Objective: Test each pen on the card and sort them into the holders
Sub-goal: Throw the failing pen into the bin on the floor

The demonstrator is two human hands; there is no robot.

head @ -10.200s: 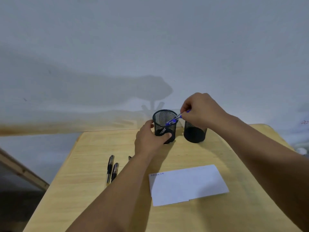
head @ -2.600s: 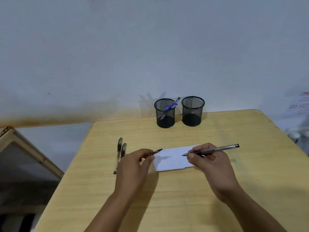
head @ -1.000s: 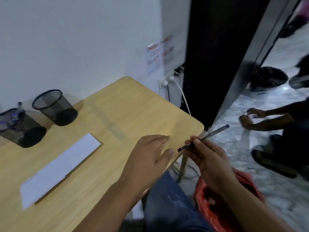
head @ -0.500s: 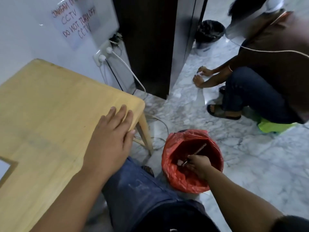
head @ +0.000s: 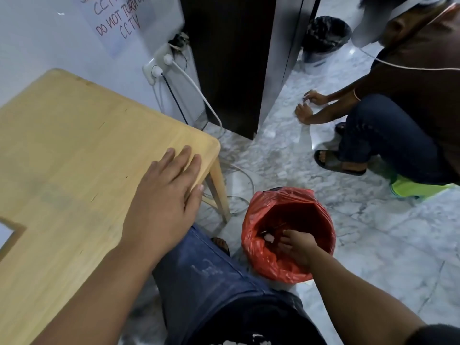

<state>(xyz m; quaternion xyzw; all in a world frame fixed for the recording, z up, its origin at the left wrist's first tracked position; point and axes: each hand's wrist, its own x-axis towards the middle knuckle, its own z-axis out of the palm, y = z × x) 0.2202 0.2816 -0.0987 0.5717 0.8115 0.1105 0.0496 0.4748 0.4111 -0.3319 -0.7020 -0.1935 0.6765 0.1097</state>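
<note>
The left hand (head: pixel 164 192) lies flat, palm down, on the near right corner of the wooden desk (head: pixel 74 135), its fingers spread and reaching almost to the rounded edge; it grips nothing. The right hand (head: pixel 297 246) is lowered into a bin lined with a red plastic bag (head: pixel 263 255) that stands on the marble floor (head: pixel 373 245) just beside the desk leg (head: pixel 219 192) and the person's jeans-clad knee (head: pixel 204 270). Its fingers point down and to the left inside the bag, loosely curled; whether that grip pinches anything I cannot tell, since the fingertips are blurred against the dark inside. Just beyond them a thin dark stick-like shape (head: pixel 271 229), which may be the pen, lies in the bottom of the bag beside a small white scrap (head: pixel 269 237), apart from the fingers as far as can be seen. At the far left edge of the view a white corner of the card (head: pixel 4 232) shows on the desk. On the wall behind the desk hangs a paper sign (head: pixel 117 21) with red lettering above a socket with two white plugs (head: pixel 161 66), whose cables trail down to the floor. At the right, a second person (head: pixel 398 95) crouches on the floor, both hands down on the marble, a sandal showing. A dark mesh bin (head: pixel 326 33) stands farther back by the dark door (head: pixel 236 58).
</note>
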